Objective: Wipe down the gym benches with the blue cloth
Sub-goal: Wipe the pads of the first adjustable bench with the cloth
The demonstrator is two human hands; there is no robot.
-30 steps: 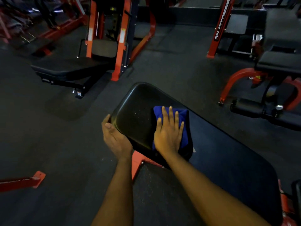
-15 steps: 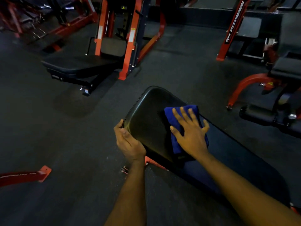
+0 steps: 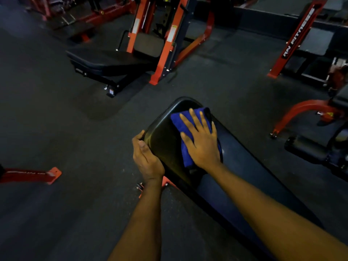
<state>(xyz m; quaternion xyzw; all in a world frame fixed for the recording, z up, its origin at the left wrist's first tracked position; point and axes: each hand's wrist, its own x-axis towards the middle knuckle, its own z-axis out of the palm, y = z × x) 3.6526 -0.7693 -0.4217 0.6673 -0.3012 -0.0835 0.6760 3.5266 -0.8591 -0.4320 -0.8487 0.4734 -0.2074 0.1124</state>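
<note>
Black desk (image 3: 165, 140): rounded end edge, open floor (image 3: 75, 147) beyond.
Right hand (image 3: 202, 146): flat, fingers spread on blue cloth (image 3: 185, 153).
Left hand (image 3: 146, 159): gripping desk's left edge.

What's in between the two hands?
In the head view, only bare black bench pad lies between the left hand, gripping the pad's edge, and the right hand, pressed flat on the blue cloth.

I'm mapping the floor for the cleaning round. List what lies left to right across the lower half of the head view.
Red frame foot → left hand gripping the bench pad's edge → bench pad → blue cloth → right hand flat on the cloth → curved red leg of the machine on the right.
</note>
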